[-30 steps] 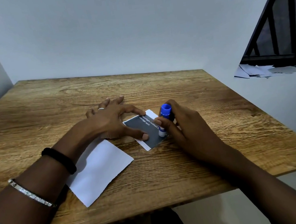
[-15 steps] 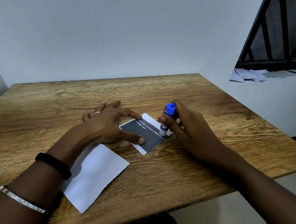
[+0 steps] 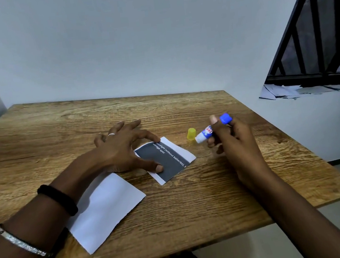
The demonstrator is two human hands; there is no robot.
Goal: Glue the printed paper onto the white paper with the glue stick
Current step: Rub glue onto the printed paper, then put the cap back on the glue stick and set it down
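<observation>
Plain grey walls close round a wooden desk (image 3: 196, 201), with a dark railing off to the right. On the desk the largest sheet is the white paper (image 3: 108, 210), lying near the front edge under the left forearm, its long axis running from near-left to far-right. Just beyond its far corner, apart from it by a strip of bare wood, lies the printed paper (image 3: 169, 161), dark face up with a white margin, its long axis slanting from far-left to near-right. The left hand (image 3: 124, 152) is spread open over the printed paper's left end, thumb and forefinger tips pressing it flat. The right hand (image 3: 228, 138) is raised to the right of that sheet, closed round the glue stick (image 3: 208, 131), whose uncapped white end points left and slightly down toward the print while its blue base points up and right. A yellow cap (image 3: 191, 134) stands on the desk between the stick's tip and the printed paper.

Judged from this, the white paper lies toward the near left of both hands, and the left hand is much the nearer to it. The print sits face up, so it would likely need turning before it is laid on the white paper.
</observation>
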